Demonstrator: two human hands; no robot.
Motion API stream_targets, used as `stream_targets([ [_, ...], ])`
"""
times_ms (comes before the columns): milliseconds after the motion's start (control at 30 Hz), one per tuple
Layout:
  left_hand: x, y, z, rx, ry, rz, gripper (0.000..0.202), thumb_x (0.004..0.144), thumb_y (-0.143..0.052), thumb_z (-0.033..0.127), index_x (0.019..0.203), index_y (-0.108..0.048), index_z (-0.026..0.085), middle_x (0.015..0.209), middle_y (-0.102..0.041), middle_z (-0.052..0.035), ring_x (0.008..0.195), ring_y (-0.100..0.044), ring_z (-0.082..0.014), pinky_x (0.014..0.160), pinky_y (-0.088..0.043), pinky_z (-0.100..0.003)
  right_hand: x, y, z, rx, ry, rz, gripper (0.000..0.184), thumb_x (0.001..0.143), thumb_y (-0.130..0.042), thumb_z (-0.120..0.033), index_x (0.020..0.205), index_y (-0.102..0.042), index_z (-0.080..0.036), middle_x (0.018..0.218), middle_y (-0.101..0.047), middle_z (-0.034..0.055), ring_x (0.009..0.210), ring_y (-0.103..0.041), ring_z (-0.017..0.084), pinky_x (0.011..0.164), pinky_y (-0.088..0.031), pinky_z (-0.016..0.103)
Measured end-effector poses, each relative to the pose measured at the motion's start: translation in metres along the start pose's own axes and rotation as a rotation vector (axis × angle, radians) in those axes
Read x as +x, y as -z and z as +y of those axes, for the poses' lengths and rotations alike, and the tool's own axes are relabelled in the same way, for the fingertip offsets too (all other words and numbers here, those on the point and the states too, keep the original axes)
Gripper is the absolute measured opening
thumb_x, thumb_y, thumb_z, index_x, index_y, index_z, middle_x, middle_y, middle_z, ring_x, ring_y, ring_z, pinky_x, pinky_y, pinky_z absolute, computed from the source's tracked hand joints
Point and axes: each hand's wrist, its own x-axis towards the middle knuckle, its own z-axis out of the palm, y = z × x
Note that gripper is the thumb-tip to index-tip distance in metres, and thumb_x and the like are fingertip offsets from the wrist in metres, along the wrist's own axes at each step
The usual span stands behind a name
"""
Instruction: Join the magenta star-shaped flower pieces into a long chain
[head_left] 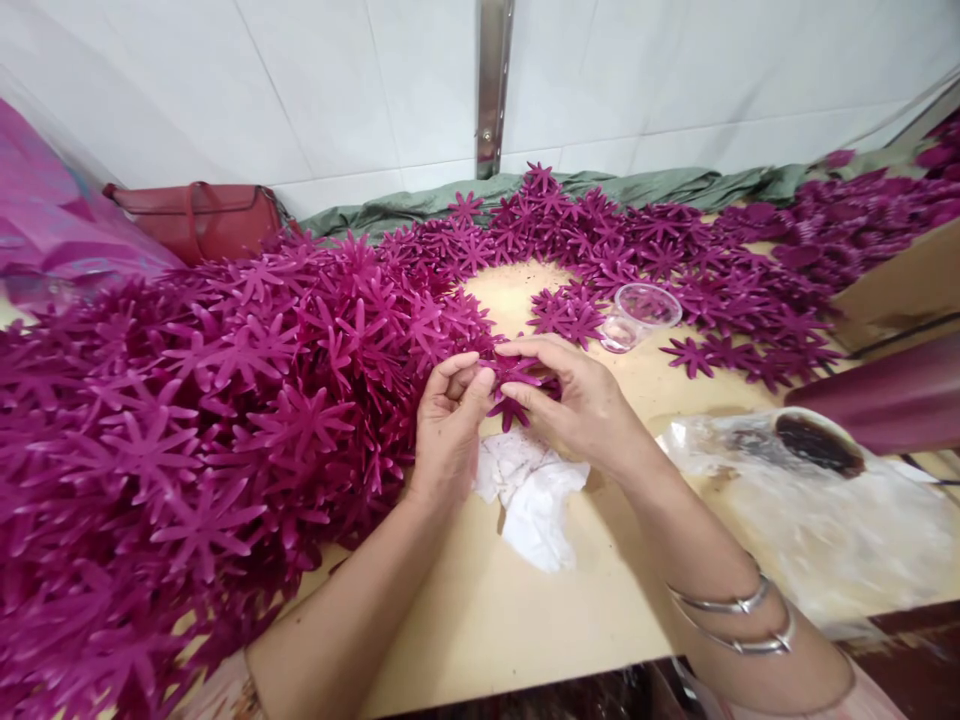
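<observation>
My left hand [448,420] and my right hand [574,395] meet over the middle of the wooden table [525,620], both pinching one magenta star-shaped flower piece [514,385]. Fingers of each hand are curled closed round its petals. The piece sits at the edge of a big heap of identical magenta flower pieces [187,420] on the left. A crumpled white cloth [532,495] lies on the table just under my hands. Two silver bangles [735,620] ring my right wrist.
More magenta flowers [675,260] arc round the back and right. A small clear plastic cup [641,312] stands behind my hands. A clear plastic bag with a dark-filled bowl [817,440] lies right. A red bag [199,215] rests against the tiled wall; green cloth [637,188] runs behind.
</observation>
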Motion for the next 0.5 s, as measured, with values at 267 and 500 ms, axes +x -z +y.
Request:
stream_targets([
  [267,-0.0020,0.0008,-0.0029,0.121,0.024,-0.045,0.029,0.079,-0.085,0.041,0.091,-0.074,0.017,0.083,-0.075,-0.0005,0.076,-0.072,-0.0104,0.079,-0.057,-0.023,-0.0021,0.0003,-0.0015,-0.068,-0.039,0.042,0.011,0.097,-0.064,-0.029,0.105,-0.068,-0.024,0.092,-0.074,0.0009,0.083,-0.070,0.019,0.081,-0.054,0.033],
  [500,-0.0027,0.0004,-0.0020,0.027,0.041,-0.062,0.031,0.073,-0.090,0.038,0.090,-0.075,0.018,0.084,-0.075,0.0009,0.075,-0.069,-0.0094,0.079,-0.056,-0.024,-0.0024,-0.0056,-0.0088,-0.158,0.089,0.003,0.024,0.102,-0.050,-0.029,0.124,-0.056,-0.022,0.154,-0.047,0.0162,0.149,-0.042,0.028,0.122,-0.035,0.051],
])
